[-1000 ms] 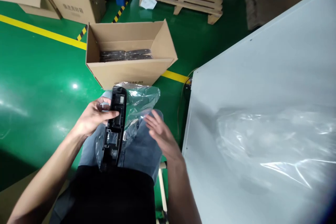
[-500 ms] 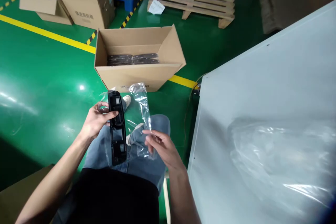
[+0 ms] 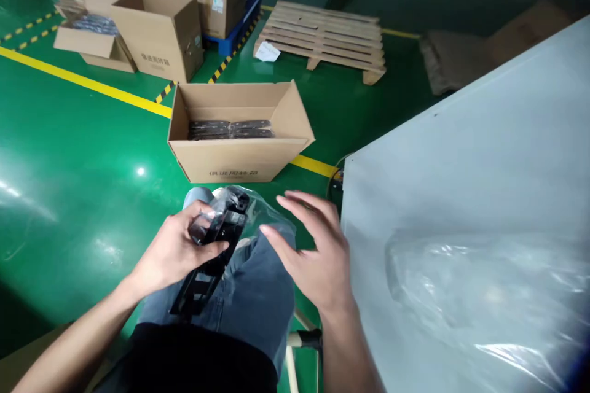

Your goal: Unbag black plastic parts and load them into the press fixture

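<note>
A long black plastic frame with rectangular openings is tilted above my lap, its top end leaning right. My left hand is closed around its middle, thumb across the front. A clear plastic bag lies over the frame's upper end and spreads out to the right. Close to the bag's right edge, my right hand is raised with thumb and fingers apart and holds nothing. Whether the bag encloses the frame's lower part, I cannot tell.
An open carton holding dark wrapped parts stands on the floor ahead. A grey-white table is at my right, with a clear plastic bag on it. Farther off are a wooden pallet and more cartons.
The black frame has gone from near upright to tilted right. The plastic bag, hanging beside it earlier, now covers its upper end. My right hand has risen, and its fingers have spread.
</note>
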`<move>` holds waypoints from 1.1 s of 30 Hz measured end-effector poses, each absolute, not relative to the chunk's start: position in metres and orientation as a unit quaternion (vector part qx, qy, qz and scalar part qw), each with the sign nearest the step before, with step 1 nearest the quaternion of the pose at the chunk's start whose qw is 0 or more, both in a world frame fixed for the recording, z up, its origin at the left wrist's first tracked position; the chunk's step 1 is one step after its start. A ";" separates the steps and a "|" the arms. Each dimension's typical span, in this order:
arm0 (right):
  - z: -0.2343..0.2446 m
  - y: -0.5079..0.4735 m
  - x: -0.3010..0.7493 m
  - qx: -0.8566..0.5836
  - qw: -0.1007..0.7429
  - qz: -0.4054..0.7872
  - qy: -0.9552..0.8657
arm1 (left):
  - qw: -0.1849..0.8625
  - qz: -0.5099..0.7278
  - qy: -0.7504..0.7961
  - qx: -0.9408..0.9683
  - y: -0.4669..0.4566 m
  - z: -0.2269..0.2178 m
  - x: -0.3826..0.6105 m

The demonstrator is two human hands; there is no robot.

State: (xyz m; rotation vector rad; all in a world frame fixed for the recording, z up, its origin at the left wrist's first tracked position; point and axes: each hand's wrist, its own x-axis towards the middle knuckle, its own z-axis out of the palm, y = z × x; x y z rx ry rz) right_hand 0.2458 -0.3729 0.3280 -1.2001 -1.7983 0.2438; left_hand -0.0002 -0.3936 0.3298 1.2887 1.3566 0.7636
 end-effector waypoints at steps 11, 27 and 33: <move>0.388 -0.359 0.234 -0.384 0.397 -0.029 -0.833 | 0.332 0.207 0.556 0.733 -0.387 0.374 0.009; 0.446 -0.323 0.259 -0.412 0.238 0.284 -0.832 | 0.402 0.201 0.508 0.734 -0.386 0.374 -0.004; 0.414 -0.341 0.257 -0.517 0.514 0.213 -0.651 | 0.530 0.400 0.574 0.479 -0.360 0.359 -0.013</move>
